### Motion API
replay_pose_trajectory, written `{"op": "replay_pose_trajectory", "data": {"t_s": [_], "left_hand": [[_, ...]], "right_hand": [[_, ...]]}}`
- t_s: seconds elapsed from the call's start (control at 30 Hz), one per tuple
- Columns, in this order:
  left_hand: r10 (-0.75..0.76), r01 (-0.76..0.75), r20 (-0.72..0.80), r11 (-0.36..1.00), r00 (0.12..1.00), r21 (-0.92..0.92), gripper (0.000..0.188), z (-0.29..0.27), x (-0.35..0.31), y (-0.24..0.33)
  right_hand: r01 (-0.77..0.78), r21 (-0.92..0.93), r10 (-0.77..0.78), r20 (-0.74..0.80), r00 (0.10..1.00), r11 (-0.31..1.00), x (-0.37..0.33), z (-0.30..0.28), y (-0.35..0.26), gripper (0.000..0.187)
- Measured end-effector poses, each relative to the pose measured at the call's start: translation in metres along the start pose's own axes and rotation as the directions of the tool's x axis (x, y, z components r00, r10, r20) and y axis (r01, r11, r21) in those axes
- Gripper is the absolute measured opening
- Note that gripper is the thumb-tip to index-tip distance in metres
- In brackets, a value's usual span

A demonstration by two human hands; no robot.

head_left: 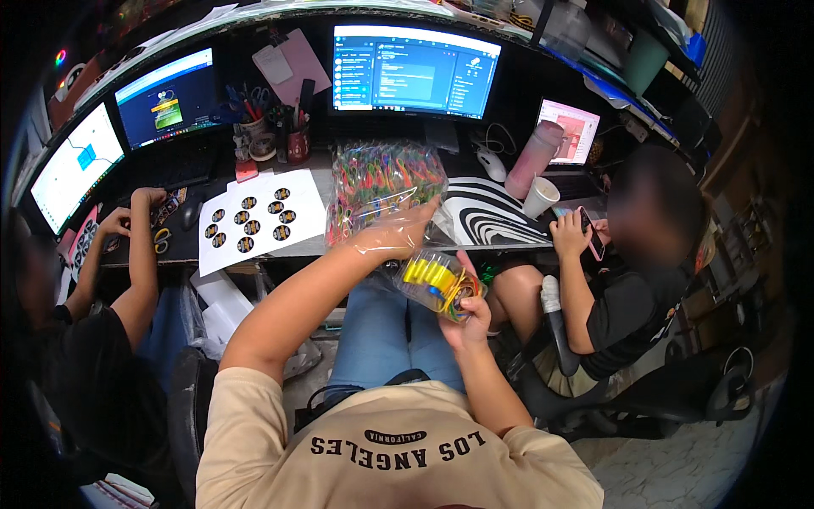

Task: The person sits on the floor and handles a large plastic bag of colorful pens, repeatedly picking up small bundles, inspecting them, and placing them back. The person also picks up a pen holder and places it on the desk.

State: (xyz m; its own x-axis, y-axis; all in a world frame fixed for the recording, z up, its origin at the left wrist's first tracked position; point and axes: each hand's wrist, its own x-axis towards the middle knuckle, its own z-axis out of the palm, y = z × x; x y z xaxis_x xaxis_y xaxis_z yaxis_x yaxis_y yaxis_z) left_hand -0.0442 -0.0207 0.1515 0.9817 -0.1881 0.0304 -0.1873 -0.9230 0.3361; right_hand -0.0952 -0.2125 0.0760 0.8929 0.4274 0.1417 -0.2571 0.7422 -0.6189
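Note:
A large clear plastic bag (386, 182) packed with small multicoloured looped pieces lies on the desk in front of me. My left hand (403, 234) reaches across its near right edge, fingers stretched out; clear film shows around the wrist. I cannot tell whether the hand is inside the bag or on top. Over my lap, my right hand (469, 321) grips a clear plastic pack (432, 278) with yellow pieces in a row. Thin coloured cords (465, 295) bunch at its right end, beside my thumb.
White paper with round black stickers (261, 216) lies left of the bag. To the right are a striped mat (487, 212), white cup (541, 197), pink tumbler (532, 161) and mouse (490, 165). A monitor (414, 72) stands behind. People sit on both sides; one holds a phone (591, 233).

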Motion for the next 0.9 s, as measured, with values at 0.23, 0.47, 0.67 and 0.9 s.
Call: {"op": "replay_pose_trajectory", "data": {"t_s": [0.23,0.47,0.67,0.9], "left_hand": [[-0.033,0.034,0.063,0.999,0.997,-0.013,0.090,-0.013,0.003,0.004],[0.020,-0.025,0.049,0.994,0.999,0.104,0.063,-0.014,0.006,0.011],[0.015,-0.038,0.123,0.982,0.992,0.186,0.047,-0.017,0.014,0.011],[0.031,-0.018,0.093,0.991,0.995,-0.133,0.042,-0.013,0.024,0.019]], "right_hand": [[0.315,-0.742,-0.351,0.115,0.929,0.591,0.000,-0.001,-0.016,0.077],[0.320,-0.942,-0.645,0.306,0.700,-0.099,-0.009,0.009,0.013,0.058],[0.294,-0.948,-0.645,0.302,0.702,-0.124,-0.005,0.008,0.033,0.059],[0.395,-0.894,-0.615,0.437,0.656,-0.213,-0.017,0.013,0.041,0.062]]}}
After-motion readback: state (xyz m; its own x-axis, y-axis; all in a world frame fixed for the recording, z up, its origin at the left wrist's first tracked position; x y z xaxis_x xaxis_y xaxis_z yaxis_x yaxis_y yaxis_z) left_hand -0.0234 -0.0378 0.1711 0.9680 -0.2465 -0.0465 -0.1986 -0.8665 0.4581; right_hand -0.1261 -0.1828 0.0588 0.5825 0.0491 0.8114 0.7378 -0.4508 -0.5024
